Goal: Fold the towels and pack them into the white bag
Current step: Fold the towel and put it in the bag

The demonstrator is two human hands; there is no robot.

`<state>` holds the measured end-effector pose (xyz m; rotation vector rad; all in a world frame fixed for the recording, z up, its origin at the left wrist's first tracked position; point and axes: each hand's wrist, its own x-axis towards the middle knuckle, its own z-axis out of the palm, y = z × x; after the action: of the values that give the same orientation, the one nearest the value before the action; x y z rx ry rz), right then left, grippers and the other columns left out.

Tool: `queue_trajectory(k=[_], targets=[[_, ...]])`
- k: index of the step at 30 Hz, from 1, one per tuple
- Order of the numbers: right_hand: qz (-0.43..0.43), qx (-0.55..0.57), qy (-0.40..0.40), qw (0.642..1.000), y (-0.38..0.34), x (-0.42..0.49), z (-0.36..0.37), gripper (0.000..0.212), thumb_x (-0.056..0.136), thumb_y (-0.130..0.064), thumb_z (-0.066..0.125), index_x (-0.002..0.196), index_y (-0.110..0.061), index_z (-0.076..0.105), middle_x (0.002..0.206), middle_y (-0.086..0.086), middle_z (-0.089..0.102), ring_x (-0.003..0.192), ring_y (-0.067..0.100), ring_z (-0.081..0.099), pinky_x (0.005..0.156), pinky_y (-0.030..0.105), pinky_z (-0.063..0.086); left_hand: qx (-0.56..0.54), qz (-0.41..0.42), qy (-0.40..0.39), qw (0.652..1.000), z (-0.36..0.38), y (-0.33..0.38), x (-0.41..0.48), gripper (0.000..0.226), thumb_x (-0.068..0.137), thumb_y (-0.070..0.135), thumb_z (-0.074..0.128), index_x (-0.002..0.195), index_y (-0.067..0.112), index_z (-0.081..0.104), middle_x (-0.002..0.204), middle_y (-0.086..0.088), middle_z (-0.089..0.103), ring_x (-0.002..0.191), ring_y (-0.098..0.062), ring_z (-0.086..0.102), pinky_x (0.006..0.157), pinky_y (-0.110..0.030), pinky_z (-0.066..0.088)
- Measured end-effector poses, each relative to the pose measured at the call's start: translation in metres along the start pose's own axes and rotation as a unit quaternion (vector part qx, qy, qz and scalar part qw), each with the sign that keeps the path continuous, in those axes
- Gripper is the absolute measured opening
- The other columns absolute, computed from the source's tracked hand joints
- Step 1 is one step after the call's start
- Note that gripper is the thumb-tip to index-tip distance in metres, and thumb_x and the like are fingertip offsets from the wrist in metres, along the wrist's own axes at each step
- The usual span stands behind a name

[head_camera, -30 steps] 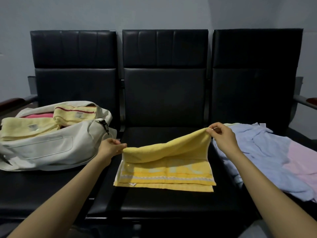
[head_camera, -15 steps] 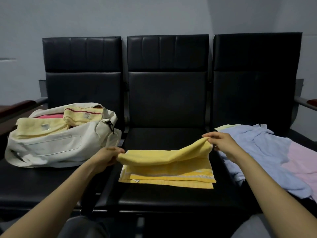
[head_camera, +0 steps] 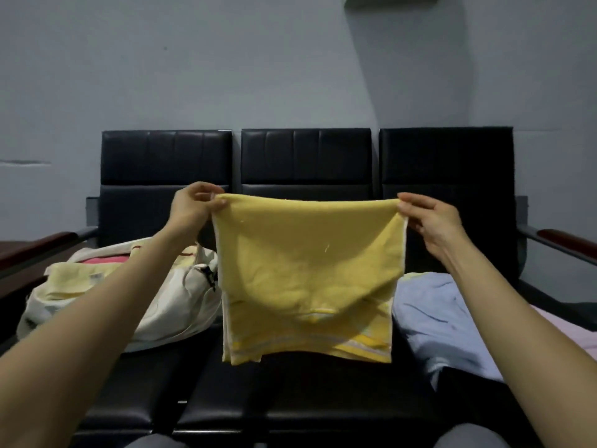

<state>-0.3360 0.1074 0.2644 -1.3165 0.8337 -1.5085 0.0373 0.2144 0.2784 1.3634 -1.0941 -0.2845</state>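
White bag [head_camera: 168,305]: lies on the black seats [head_camera: 323,399], below and left of the left hand, partly behind that forearm. Its mouth is open upward.
Packed so far: a pale folded towel [head_camera: 74,279] and a red-pink one [head_camera: 103,260] show in the bag's mouth.
Left hand [head_camera: 193,205]: raised, with thumb and fingers pinching the top left corner of the yellow towel.
Yellow towel [head_camera: 307,270]: hangs in the air between the two hands, doubled over. Its top edge is pulled nearly straight and its striped hem is lowest. I cannot tell whether the hem touches the seat.
Handling, as I judge it: soft terry, light and limp. It will sag wherever it is not held and the layers may slide apart. It is neither fragile nor slippery.
Where to hold: the two top corners as now, pinching through all layers. For the next fold, the corners could be brought together or the towel lowered flat onto the seat.
Right hand [head_camera: 429,221]: raised level with the other, fingers and thumb pinching the top right corner.
Blue towel [head_camera: 436,315]: lies below the right hand in a loose, unfolded heap.
Pink towel [head_camera: 575,334]: lies further right, beyond the right forearm, also unfolded.
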Motion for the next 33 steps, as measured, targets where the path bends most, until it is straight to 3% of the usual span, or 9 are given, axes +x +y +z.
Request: queue_trajectory(k=[4, 9, 12, 15, 22, 25, 28, 30, 33], targets=[[-0.113, -0.091, 0.019, 0.989, -0.033, -0.014, 0.0, 0.02, 0.082, -0.009, 0.073, 0.096, -0.023, 0.072, 0.102, -0.002, 0.07, 0.096, 0.01, 0.065, 0.084, 0.024, 0.053, 0.113, 0.1, 0.01, 0.988, -0.008, 0.028, 0.005, 0.023, 0.09, 0.018, 0.065, 0.111, 0.012, 0.063, 0.105, -0.005, 0.061, 0.095, -0.019, 0.057, 0.079, -0.033, 0.049], [-0.299, -0.278, 0.081, 0.909, -0.039, -0.03, 0.004, 0.024, 0.086, -0.014, 0.07, 0.11, -0.014, 0.071, 0.098, -0.007, 0.066, 0.089, 0.003, 0.061, 0.076, 0.007, 0.048, 0.234, 0.145, -0.001, 0.961, -0.012, 0.035, 0.007, 0.03, 0.096, 0.022, 0.055, 0.118, 0.003, 0.061, 0.115, -0.016, 0.057, 0.104, -0.028, 0.054, 0.084, -0.034, 0.044], [-0.327, -0.327, 0.102, 0.881, -0.038, -0.031, 0.003, 0.017, 0.085, -0.014, 0.071, 0.101, -0.008, 0.072, 0.092, 0.0, 0.065, 0.084, 0.012, 0.06, 0.073, 0.014, 0.048, 0.224, 0.138, 0.004, 0.965, -0.015, 0.033, 0.002, 0.031, 0.098, 0.026, 0.052, 0.115, 0.002, 0.06, 0.111, -0.016, 0.057, 0.096, -0.023, 0.052, 0.078, -0.033, 0.041], [-0.337, -0.34, 0.086, 0.874, -0.037, -0.032, 0.0, 0.009, 0.087, -0.014, 0.069, 0.094, -0.009, 0.069, 0.089, 0.0, 0.058, 0.076, 0.009, 0.055, 0.066, 0.005, 0.043, 0.152, 0.116, -0.007, 0.981, -0.017, 0.031, -0.005, 0.031, 0.098, 0.027, 0.051, 0.117, 0.004, 0.058, 0.109, -0.012, 0.057, 0.099, -0.024, 0.054, 0.08, -0.035, 0.045], [-0.155, -0.153, -0.055, 0.974, -0.038, -0.028, -0.01, 0.008, 0.093, -0.023, 0.062, 0.087, -0.023, 0.057, 0.08, -0.005, 0.057, 0.067, 0.003, 0.055, 0.054, 0.013, 0.047, 0.08, 0.094, -0.016, 0.992, -0.028, 0.024, -0.002, 0.028, 0.09, 0.022, 0.064, 0.114, 0.008, 0.062, 0.106, -0.002, 0.06, 0.1, -0.015, 0.055, 0.089, -0.031, 0.045], [-0.079, -0.225, -0.099, 0.966, -0.021, -0.012, -0.012, 0.011, 0.093, -0.021, 0.063, 0.086, -0.018, 0.054, 0.067, -0.002, 0.054, 0.046, 0.0, 0.051, 0.041, 0.015, 0.04, 0.117, 0.059, -0.059, 0.99, -0.021, 0.002, 0.008, 0.015, 0.089, 0.024, 0.065, 0.101, 0.016, 0.067, 0.096, -0.001, 0.063, 0.09, -0.016, 0.058, 0.08, -0.03, 0.049], [-0.013, -0.298, -0.101, 0.949, 0.014, 0.01, -0.01, 0.014, 0.092, -0.02, 0.064, 0.09, -0.011, 0.053, 0.061, 0.004, 0.056, 0.04, 0.008, 0.053, 0.037, 0.02, 0.04, 0.086, -0.021, -0.073, 0.993, 0.002, -0.033, 0.016, 0.01, 0.086, 0.018, 0.068, 0.094, 0.012, 0.068, 0.089, -0.008, 0.065, 0.069, -0.014, 0.06, 0.057, -0.019, 0.053], [0.038, -0.266, -0.082, 0.96, 0.044, 0.024, -0.008, 0.014, 0.093, -0.017, 0.063, 0.094, -0.007, 0.052, 0.072, 0.009, 0.062, 0.05, 0.012, 0.065, 0.044, 0.022, 0.051, 0.049, -0.072, -0.069, 0.994, 0.021, -0.059, 0.024, 0.004, 0.086, 0.012, 0.068, 0.089, 0.008, 0.067, 0.088, -0.011, 0.065, 0.06, -0.011, 0.063, 0.051, -0.013, 0.052], [0.075, -0.212, -0.064, 0.972, 0.087, 0.039, -0.005, 0.013, 0.095, -0.014, 0.06, 0.089, -0.01, 0.049, 0.083, 0.014, 0.066, 0.067, 0.02, 0.071, 0.064, 0.029, 0.06, 0.026, -0.1, -0.053, 0.993, 0.042, -0.1, 0.032, 0.007, 0.088, 0.011, 0.066, 0.082, 0.012, 0.065, 0.084, -0.009, 0.064, 0.071, -0.015, 0.063, 0.055, -0.014, 0.053]])
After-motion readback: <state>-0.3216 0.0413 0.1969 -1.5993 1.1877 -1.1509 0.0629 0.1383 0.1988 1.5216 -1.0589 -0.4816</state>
